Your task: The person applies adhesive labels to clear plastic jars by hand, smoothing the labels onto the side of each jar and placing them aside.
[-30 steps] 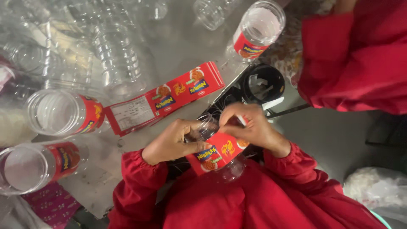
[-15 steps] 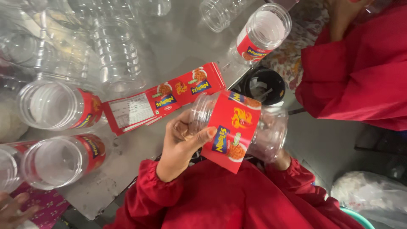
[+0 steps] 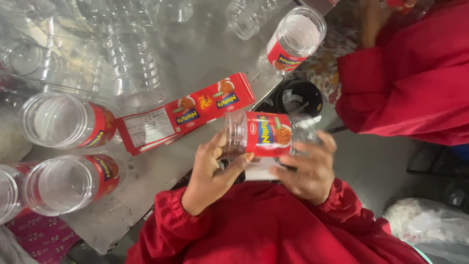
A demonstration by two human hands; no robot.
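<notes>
I hold a clear plastic jar on its side in front of my chest, a red printed label wrapped round its middle. My left hand grips its open-mouth end from below, thumb pressed against the label's edge. My right hand cups the other end from underneath. A flat stack of red labels lies on the grey table just beyond the jar.
Labelled jars lie at left and one stands at the far edge. Several bare clear jars crowd the back left. A black round object sits beside the table. Another person's red sleeve fills the right.
The jar has been turned from tilted upright to lying sideways, and the label now wraps round it. My right hand has come back under its far end.
</notes>
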